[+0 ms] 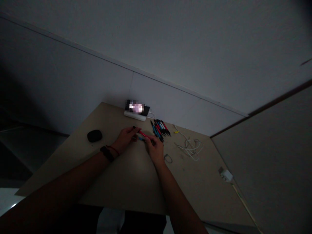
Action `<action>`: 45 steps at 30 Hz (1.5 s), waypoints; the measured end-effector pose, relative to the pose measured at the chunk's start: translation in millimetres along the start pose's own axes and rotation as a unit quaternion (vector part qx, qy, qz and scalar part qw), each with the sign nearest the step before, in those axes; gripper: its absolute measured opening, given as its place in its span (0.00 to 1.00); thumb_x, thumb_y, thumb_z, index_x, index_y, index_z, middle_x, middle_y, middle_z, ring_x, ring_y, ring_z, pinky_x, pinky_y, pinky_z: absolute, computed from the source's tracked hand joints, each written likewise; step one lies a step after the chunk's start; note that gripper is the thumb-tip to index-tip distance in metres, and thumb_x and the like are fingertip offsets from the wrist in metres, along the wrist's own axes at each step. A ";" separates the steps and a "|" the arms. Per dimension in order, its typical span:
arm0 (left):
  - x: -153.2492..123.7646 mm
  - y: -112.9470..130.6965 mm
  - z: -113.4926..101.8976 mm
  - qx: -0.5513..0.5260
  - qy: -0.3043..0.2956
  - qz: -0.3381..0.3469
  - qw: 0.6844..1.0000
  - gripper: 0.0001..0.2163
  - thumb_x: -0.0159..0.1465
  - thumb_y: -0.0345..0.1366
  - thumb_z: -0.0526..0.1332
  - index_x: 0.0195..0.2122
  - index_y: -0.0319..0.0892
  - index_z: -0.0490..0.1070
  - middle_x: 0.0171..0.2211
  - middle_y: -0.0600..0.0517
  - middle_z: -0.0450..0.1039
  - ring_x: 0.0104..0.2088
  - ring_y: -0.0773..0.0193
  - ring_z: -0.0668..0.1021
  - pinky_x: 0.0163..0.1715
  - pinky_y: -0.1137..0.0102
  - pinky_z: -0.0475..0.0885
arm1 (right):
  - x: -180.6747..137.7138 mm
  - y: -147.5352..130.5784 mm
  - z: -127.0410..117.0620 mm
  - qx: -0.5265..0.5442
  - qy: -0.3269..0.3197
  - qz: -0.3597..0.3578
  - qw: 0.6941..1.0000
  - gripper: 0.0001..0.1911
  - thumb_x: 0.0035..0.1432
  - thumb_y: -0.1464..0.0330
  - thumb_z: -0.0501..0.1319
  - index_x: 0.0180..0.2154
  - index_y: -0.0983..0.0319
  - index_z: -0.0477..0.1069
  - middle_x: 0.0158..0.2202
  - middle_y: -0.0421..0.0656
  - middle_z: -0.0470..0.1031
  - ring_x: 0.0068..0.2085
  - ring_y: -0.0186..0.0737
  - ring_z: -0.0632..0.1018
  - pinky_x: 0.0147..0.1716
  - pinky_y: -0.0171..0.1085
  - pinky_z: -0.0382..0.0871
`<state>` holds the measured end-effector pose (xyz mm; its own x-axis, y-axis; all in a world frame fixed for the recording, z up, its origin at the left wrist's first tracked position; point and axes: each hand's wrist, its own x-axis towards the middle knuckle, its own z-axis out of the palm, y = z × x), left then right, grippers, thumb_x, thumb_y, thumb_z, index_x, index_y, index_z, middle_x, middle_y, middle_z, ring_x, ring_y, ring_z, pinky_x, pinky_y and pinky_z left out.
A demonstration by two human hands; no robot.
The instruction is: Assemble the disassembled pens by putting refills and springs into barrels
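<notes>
A red pen (143, 133) spans the gap between my two hands, above the table. My left hand (125, 137) pinches its left end, where a black tip shows. At the other end, the fingers of my right hand (155, 149) are closed round the pen. Just below it a blue pen (140, 138) shows partly between the hands; whether a hand holds it I cannot tell. Beyond my right hand lies a bunch of pens (160, 127), red, blue, white and black, side by side on the table.
A lit phone (136, 108) leans on a white block (135, 116) by the wall. A dark rounded case (94, 136) lies at left. White cables (191, 148) are coiled at right, near a small grey loop (168, 158). A white plug (226, 175) sits by the table's right edge.
</notes>
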<state>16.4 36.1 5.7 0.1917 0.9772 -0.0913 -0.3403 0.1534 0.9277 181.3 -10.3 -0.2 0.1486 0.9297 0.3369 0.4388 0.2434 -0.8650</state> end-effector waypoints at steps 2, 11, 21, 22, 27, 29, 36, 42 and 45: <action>0.6 -0.7 0.0 0.002 -0.003 -0.001 1.000 0.20 0.54 0.51 0.70 0.37 0.39 0.80 0.28 0.53 0.75 0.27 0.67 0.74 0.27 0.72 0.68 | -0.2 2.4 0.5 0.007 -0.014 0.017 1.000 0.18 0.63 0.53 0.60 0.36 0.60 0.80 0.29 0.43 0.79 0.32 0.44 0.78 0.31 0.39 0.71; 1.1 -0.3 1.2 -0.003 0.024 0.007 1.000 0.21 0.51 0.52 0.72 0.33 0.38 0.79 0.23 0.54 0.72 0.24 0.68 0.72 0.25 0.73 0.66 | -1.1 -0.2 3.0 0.018 0.018 0.004 1.000 0.18 0.55 0.55 0.68 0.42 0.60 0.78 0.30 0.41 0.78 0.32 0.41 0.77 0.32 0.37 0.71; 1.1 -0.3 0.5 -0.001 0.029 0.001 1.000 0.21 0.52 0.53 0.71 0.34 0.37 0.79 0.25 0.54 0.72 0.25 0.67 0.72 0.26 0.72 0.67 | -3.7 -11.3 -1.3 -0.018 -0.018 -0.010 1.000 0.14 0.62 0.57 0.62 0.40 0.60 0.80 0.34 0.45 0.83 0.36 0.45 0.80 0.37 0.40 0.74; 1.7 -1.1 0.1 -0.001 0.027 0.001 1.000 0.21 0.52 0.53 0.71 0.34 0.37 0.79 0.25 0.54 0.72 0.25 0.67 0.73 0.26 0.72 0.67 | -3.9 -11.4 -1.6 -0.021 -0.025 -0.009 0.999 0.14 0.63 0.57 0.61 0.40 0.59 0.80 0.32 0.44 0.82 0.35 0.45 0.80 0.36 0.40 0.74; 2.5 -2.6 -1.2 0.023 0.018 0.007 1.000 0.22 0.52 0.55 0.71 0.33 0.38 0.79 0.24 0.53 0.72 0.25 0.67 0.72 0.26 0.71 0.66 | -3.8 -9.9 -2.8 -0.034 -0.051 -0.006 0.998 0.18 0.67 0.56 0.55 0.37 0.58 0.78 0.23 0.41 0.75 0.26 0.41 0.75 0.28 0.37 0.68; 1.5 -1.3 -1.4 0.036 0.014 0.010 0.999 0.22 0.53 0.55 0.70 0.32 0.37 0.80 0.23 0.54 0.72 0.25 0.67 0.71 0.26 0.71 0.66 | -2.9 -7.6 -2.8 -0.035 -0.059 -0.006 0.998 0.20 0.68 0.54 0.54 0.34 0.58 0.77 0.21 0.40 0.72 0.24 0.40 0.73 0.26 0.37 0.65; 0.9 -0.6 -3.5 0.061 -0.001 0.028 0.998 0.22 0.55 0.56 0.69 0.32 0.38 0.80 0.22 0.55 0.69 0.24 0.67 0.69 0.25 0.72 0.63 | -1.2 -2.6 -1.3 -0.007 -0.086 0.018 0.996 0.24 0.68 0.49 0.52 0.30 0.58 0.74 0.18 0.37 0.66 0.20 0.38 0.68 0.22 0.36 0.59; 2.0 -0.2 -2.0 0.050 -0.002 0.022 0.999 0.21 0.55 0.55 0.69 0.34 0.38 0.80 0.24 0.54 0.71 0.25 0.67 0.70 0.26 0.72 0.65 | -2.4 -10.1 0.0 0.007 -0.105 0.030 0.994 0.26 0.67 0.47 0.52 0.25 0.57 0.69 0.17 0.37 0.67 0.20 0.37 0.68 0.23 0.36 0.60; 0.1 2.4 -0.6 0.046 -0.001 0.018 0.999 0.20 0.55 0.54 0.69 0.33 0.39 0.80 0.23 0.54 0.71 0.24 0.67 0.70 0.26 0.71 0.65 | -2.3 -11.2 0.5 0.004 -0.107 0.030 0.994 0.26 0.68 0.47 0.52 0.25 0.57 0.69 0.18 0.37 0.69 0.21 0.36 0.69 0.24 0.36 0.61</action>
<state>15.1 36.7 7.7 0.1828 0.9815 -0.0562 -0.2607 0.1036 0.9598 175.6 -15.0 8.6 -0.0191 0.9798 0.1992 0.4269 0.1881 -0.8845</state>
